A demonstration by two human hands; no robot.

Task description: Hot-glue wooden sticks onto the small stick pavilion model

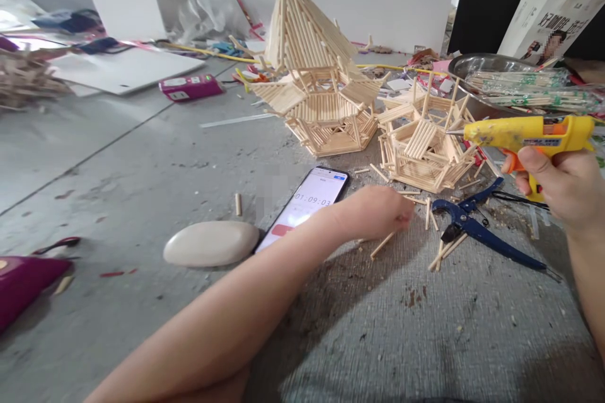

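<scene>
Right hand [562, 179] at right, fingers wrapped round handle of yellow glue gun [515, 132], nozzle pointing left toward unfinished stick pavilion [420, 140]. Left hand [380, 211] on pavilion's near side, fingers curled narrow among loose wooden sticks [382, 246]; cannot tell whether they grip one. Taller stick pagoda [302, 28] stands left of pavilion. Blue cutter [496, 242] lies between hands, phone [324, 187] left.
</scene>
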